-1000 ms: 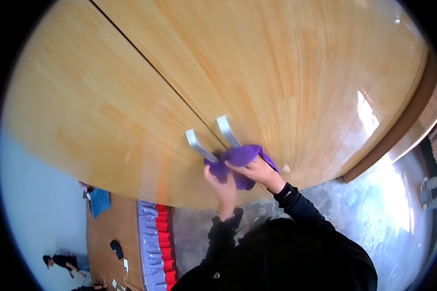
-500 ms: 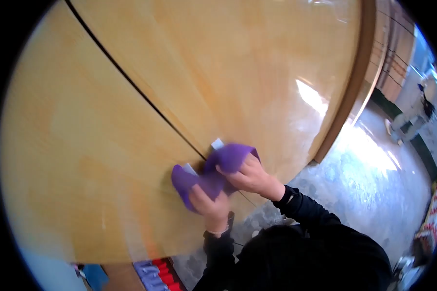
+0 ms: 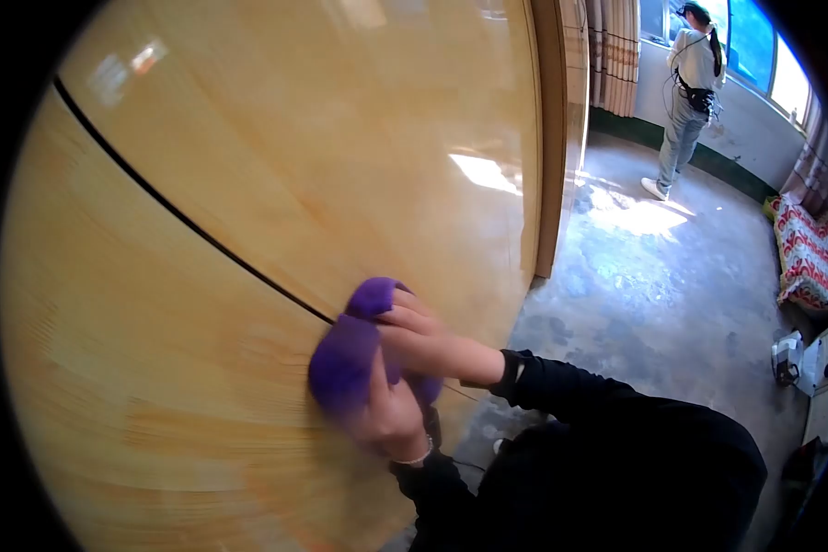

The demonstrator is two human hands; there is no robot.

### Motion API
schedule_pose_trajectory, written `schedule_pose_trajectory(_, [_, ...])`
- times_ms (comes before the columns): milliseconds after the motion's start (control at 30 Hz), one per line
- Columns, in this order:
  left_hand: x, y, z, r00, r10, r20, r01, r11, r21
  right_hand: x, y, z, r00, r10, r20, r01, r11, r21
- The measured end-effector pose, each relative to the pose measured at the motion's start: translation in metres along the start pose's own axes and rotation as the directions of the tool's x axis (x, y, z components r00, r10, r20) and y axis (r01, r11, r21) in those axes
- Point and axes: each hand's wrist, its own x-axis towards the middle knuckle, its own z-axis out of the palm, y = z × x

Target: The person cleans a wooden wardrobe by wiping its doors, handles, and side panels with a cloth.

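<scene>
Right at the lower end of the dark gap (image 3: 193,225) between two glossy wooden cabinet doors (image 3: 156,322), a purple cloth (image 3: 343,366) is bunched up. Its long axis runs roughly top to bottom in the view, tipped a bit so the upper lobe leans right, and the broad rounded side faces left. Right hand (image 3: 419,339) has the upper part, fingers curled around it; left hand (image 3: 394,416) grips the lower part, kinda blurry tbh. Off to the right, someone in a pale top (image 3: 699,57) stands on the concrete floor (image 3: 616,304).
</scene>
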Motion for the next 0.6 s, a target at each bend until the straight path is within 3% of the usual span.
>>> schedule_pose_trajectory(167, [0.008,-0.013,0.002,0.998,0.062,-0.031,-0.067,0.985,-0.162,0.004,-0.002,0.008,0.999,0.044,-0.007,-0.044,0.999,-0.027])
schedule_pose_trajectory(233, [-0.003,-0.013,0.01,0.999,0.036,0.003,-0.035,0.99,-0.139,-0.002,0.004,0.005,0.995,0.084,0.056,-0.085,0.996,0.019])
schedule_pose_trajectory(300, [-0.016,-0.028,0.025,0.973,-0.134,0.186,0.221,0.769,-0.599,0.001,0.016,0.009,0.998,0.058,0.032,-0.055,0.995,-0.077])
schedule_pose_trajectory(333, [-0.023,-0.035,0.035,0.995,0.06,0.085,-0.018,0.901,-0.433,-0.002,0.023,0.013,0.997,0.058,0.055,-0.051,0.992,-0.111])
schedule_pose_trajectory(367, [-0.037,-0.047,0.046,0.992,0.021,0.127,0.032,0.915,-0.401,-0.002,0.034,0.02,0.992,0.094,0.085,-0.088,0.994,-0.07])
schedule_pose_trajectory(400, [-0.058,-0.058,0.054,0.978,0.132,0.162,-0.145,0.987,0.071,-0.005,0.045,0.027,0.986,0.127,0.104,-0.124,0.992,-0.033])
schedule_pose_trajectory(433, [-0.063,-0.061,0.052,0.936,0.231,0.267,-0.34,0.794,0.504,-0.014,0.048,0.034,0.981,0.155,0.117,-0.156,0.988,0.004])
schedule_pose_trajectory(467, [-0.066,-0.051,0.045,0.935,0.2,0.292,-0.332,0.777,0.534,-0.029,0.043,0.029,0.978,0.161,0.136,-0.17,0.984,0.051])
schedule_pose_trajectory(500, [-0.063,-0.04,0.04,0.928,-0.008,0.372,-0.057,0.985,0.164,-0.047,0.043,0.025,0.95,0.265,0.166,-0.278,0.959,0.06])
schedule_pose_trajectory(533, [-0.058,-0.038,0.038,0.851,-0.169,0.497,0.299,0.934,-0.195,-0.056,0.048,0.026,0.909,0.364,0.203,-0.384,0.921,0.069])
schedule_pose_trajectory(600, [-0.113,-0.053,0.045,0.801,-0.219,0.558,0.304,0.951,-0.063,-0.065,0.056,0.026,0.693,0.604,0.394,-0.708,0.675,0.208])
